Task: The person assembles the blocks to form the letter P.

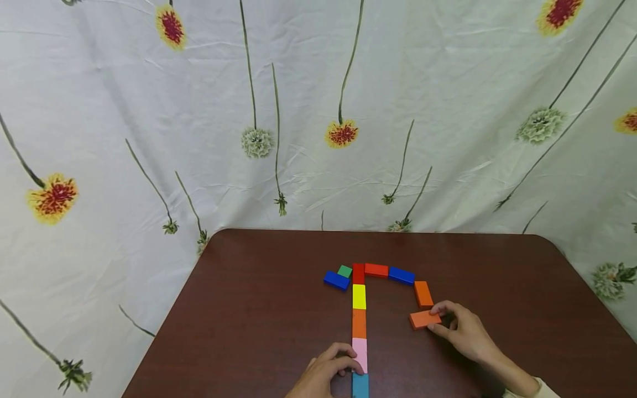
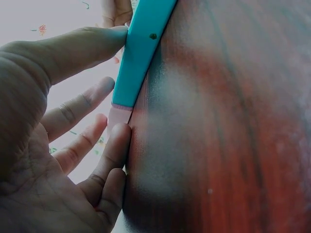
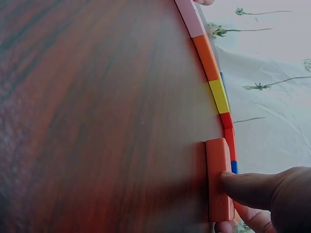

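My right hand (image 1: 468, 334) pinches an orange block (image 1: 419, 320) between thumb and fingers. The block lies crosswise just below another orange block (image 1: 423, 294); in the right wrist view the thumb (image 3: 250, 189) presses its near face. My left hand (image 1: 323, 371) rests on the straight row, touching the pink block (image 1: 360, 348) and the teal block (image 1: 360, 386). In the left wrist view its thumb touches the teal block's edge and the other fingers are spread. Up the row follow an orange block (image 1: 359, 324), a yellow block (image 1: 359, 297) and a red block (image 1: 358, 273).
From the row's far end a second red block (image 1: 376, 270) and a blue block (image 1: 401, 276) curve right toward the orange ones. Left of the row lie another blue block (image 1: 336, 281) and a green block (image 1: 344, 271). A flowered cloth (image 1: 298, 177) hangs behind the brown table (image 1: 249, 309).
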The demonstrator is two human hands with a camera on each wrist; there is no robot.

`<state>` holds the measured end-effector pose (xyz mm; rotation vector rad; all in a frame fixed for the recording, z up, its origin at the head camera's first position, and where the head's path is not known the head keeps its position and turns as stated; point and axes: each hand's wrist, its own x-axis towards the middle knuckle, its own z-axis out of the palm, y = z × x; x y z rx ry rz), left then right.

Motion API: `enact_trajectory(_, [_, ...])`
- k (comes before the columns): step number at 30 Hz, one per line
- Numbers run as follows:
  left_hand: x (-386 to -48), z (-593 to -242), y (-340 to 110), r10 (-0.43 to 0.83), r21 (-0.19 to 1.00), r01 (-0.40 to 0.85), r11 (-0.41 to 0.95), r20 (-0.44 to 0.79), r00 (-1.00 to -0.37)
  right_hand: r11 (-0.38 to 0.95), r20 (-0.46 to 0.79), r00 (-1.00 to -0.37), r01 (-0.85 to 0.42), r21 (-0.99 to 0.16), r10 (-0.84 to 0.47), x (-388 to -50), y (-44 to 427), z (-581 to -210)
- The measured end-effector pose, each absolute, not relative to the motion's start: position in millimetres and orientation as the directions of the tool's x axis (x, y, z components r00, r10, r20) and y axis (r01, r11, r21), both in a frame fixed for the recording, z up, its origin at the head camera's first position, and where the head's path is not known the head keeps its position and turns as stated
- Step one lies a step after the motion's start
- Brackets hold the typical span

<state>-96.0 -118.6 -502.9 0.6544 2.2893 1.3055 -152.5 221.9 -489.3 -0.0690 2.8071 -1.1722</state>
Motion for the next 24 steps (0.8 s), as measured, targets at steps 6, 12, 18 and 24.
enact_trajectory(6, [-95.7, -502.6, -118.4, 0.583, 0.872, 0.192, 0.451, -0.124, -0.803, 0.702, -0.059, -0.995, -0.018, -0.712, -0.086, -153.2, 222.0, -488.8])
enact_trajectory(12, [-95.7, -502.9, -118.8, 0.585, 0.873, 0.191, 0.449, -0.125, -0.801, 0.704, -0.057, -0.995, -0.019, -0.710, -0.085, -154.4, 221.9, -489.8])
enact_trajectory(18, [-95.6, -502.7, -118.6, 0.583, 0.875, 0.192, 0.443, -0.118, -0.804, 0.703, -0.059, -0.994, -0.019, -0.711, -0.087, -154.8, 221.7, -489.9])
enact_trajectory(24, [-95.6, -502.1, -118.4, 0.582, 0.873, 0.194, 0.449, -0.121, -0.804, 0.699, -0.074, -0.994, -0.006, -0.715, -0.085, -154.7, 221.8, -489.6])
